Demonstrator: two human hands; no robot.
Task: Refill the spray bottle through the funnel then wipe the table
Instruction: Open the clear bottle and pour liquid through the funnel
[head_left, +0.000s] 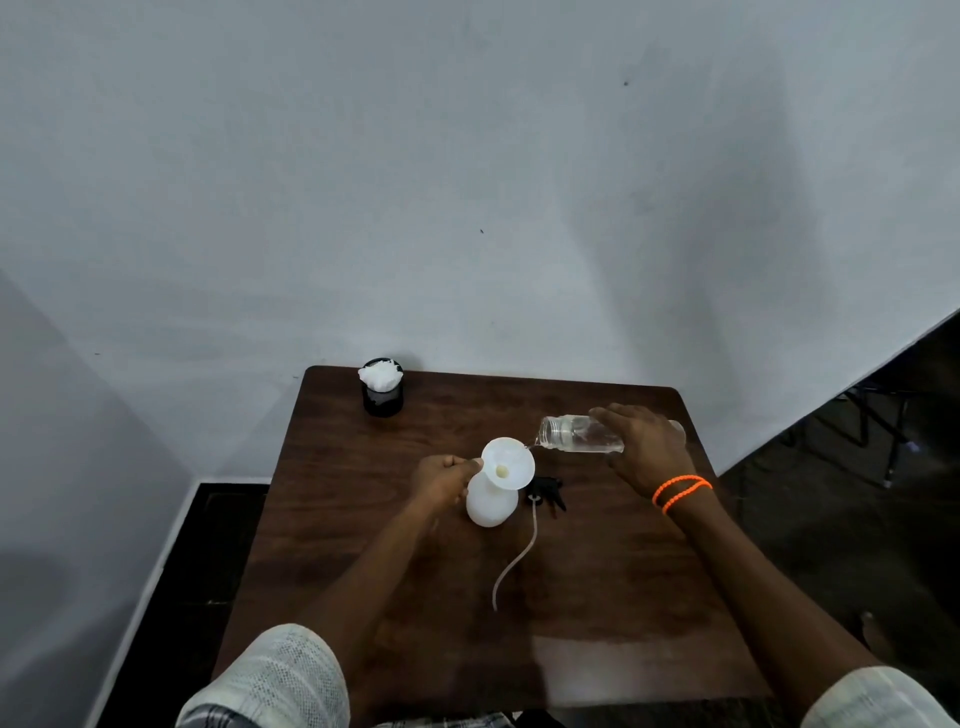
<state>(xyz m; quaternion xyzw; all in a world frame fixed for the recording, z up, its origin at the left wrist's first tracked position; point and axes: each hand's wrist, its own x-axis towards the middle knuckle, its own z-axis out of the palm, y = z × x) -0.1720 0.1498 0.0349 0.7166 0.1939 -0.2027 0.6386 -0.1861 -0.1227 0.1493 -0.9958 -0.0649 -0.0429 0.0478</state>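
pour under way into the funnel (508, 463) sitting in the white spray bottle (491, 503) mid-table (597, 597). risk: clear bottle (582, 434) is tipped near flat, its mouth right at the funnel rim, so water could overshoot or the funnel tip and spill. right hand (647, 446) is wrapped around the clear bottle, fingers curled over it. left hand (445, 479) pinches the funnel edge, steadying it. spray head (545, 492) with its tube lies beside the bottle.

White funnel (508, 464), white bottle (491, 505), orange bracelets (681, 491).

Pale grey wall (467, 182), dark floor (857, 493)
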